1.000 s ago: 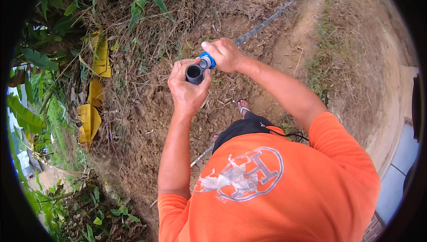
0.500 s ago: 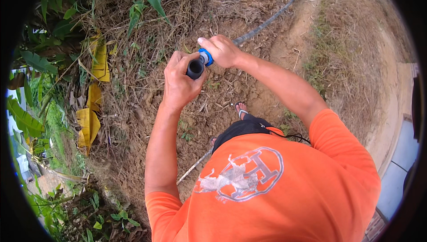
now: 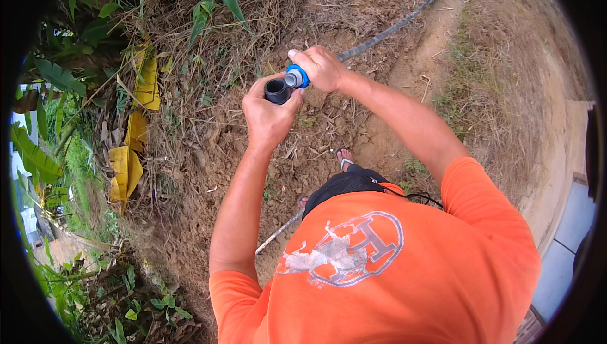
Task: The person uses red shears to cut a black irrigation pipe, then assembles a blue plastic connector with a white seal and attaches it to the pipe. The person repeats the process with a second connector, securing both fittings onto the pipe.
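Observation:
My left hand (image 3: 269,116) is closed around a short black pipe fitting (image 3: 277,93), its round open mouth facing up. Close beside that mouth, my right hand (image 3: 321,69) grips a hose connector with a blue ring nut (image 3: 304,81). A hollow pale grey end piece (image 3: 293,78) sticks out of the nut, its opening turned up too. The connector lies right against the fitting's rim; whether they touch, I cannot tell. Behind my right hand a dark grey hose (image 3: 392,26) runs off to the far right, its near end hidden by my fingers.
Brown soil with dry grass (image 3: 303,18) slopes around me. Green plants stand on the left, with yellow withered leaves (image 3: 126,173) hanging there. A thin pale stick (image 3: 278,233) lies near my sandalled foot (image 3: 344,157). Pale tiles (image 3: 563,243) edge the right.
The pale end piece, earlier up against the fitting's side, now shows its open end beside the fitting's mouth. The fitting has tilted, and my left hand has shifted slightly right.

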### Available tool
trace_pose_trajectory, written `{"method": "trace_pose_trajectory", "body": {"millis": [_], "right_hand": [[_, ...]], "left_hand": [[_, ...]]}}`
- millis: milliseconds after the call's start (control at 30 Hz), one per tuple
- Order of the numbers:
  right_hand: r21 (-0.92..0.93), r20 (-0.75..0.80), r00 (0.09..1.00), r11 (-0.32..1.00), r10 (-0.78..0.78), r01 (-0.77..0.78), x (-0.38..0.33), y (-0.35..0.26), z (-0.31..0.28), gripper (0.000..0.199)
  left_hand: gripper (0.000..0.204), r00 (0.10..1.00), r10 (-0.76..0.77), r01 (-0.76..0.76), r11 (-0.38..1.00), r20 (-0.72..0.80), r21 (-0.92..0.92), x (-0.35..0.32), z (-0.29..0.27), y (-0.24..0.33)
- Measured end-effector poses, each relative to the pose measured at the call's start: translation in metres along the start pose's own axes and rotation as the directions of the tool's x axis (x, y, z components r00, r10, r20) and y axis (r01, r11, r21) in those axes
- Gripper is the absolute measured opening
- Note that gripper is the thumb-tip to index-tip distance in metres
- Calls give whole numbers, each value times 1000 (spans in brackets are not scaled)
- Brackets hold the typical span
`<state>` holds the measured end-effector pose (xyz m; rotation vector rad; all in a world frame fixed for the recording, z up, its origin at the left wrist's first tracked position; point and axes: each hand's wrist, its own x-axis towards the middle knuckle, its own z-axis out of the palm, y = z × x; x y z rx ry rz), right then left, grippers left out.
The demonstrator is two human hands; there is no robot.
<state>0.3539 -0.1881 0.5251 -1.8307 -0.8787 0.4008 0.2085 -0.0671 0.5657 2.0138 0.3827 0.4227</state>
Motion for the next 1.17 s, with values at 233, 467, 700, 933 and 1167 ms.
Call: {"method": "trace_pose_trajectory", "body": {"millis": [233,467,700,933,1167], "right_hand": [[-30,-14,1000,999,-11,11,-5,2,-1,61],[-149,-15,992,981,-124,121,-11,5,3,57],[-172,-44,990,977,-137,127,-16,8,12,55],[-219,-91,972,957,-216,192,-27,12,24,51],[-170,-16,984,970,-179,173,-37,13,16,46]], "left_hand": [[24,987,-100,92,993,-128,-72,-15,13,-3],[31,961,240,-195,942,-140,274,-11,9,19],[23,998,29,-15,959,-47,284,-1,-1,37],[27,996,-71,47,929,52,367,-4,-3,39],[27,1000,0,-8,961,30,276,-17,0,18]]}}
